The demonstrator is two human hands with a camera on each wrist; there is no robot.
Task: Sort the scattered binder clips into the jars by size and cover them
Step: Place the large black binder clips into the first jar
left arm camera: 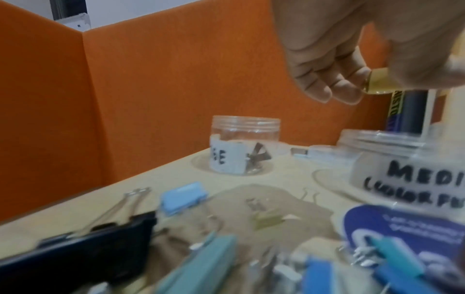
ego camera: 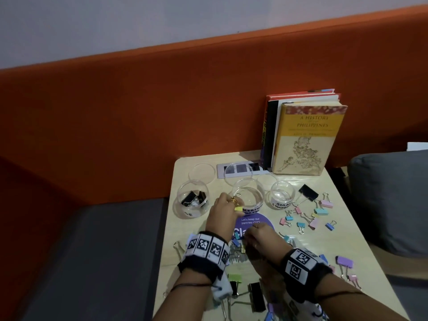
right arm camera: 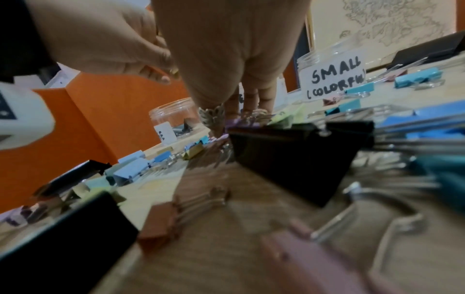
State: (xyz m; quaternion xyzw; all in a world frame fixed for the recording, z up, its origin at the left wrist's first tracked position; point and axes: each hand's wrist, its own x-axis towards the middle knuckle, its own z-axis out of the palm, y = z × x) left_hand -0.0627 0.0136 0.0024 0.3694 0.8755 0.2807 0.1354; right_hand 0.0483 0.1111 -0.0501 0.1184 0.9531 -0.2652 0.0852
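Left hand (ego camera: 225, 208) pinches yellow clip (ego camera: 239, 208) beside medium jar (ego camera: 251, 200); right hand (ego camera: 259, 237) grip unclear.

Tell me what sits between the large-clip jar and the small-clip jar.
The medium jar stands between the large jar and the small jar, seen in the head view. The left hand holds a yellow clip at its near rim.

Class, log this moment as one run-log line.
left hand: holds yellow clip near medium jar | right hand: reaching into clip pile
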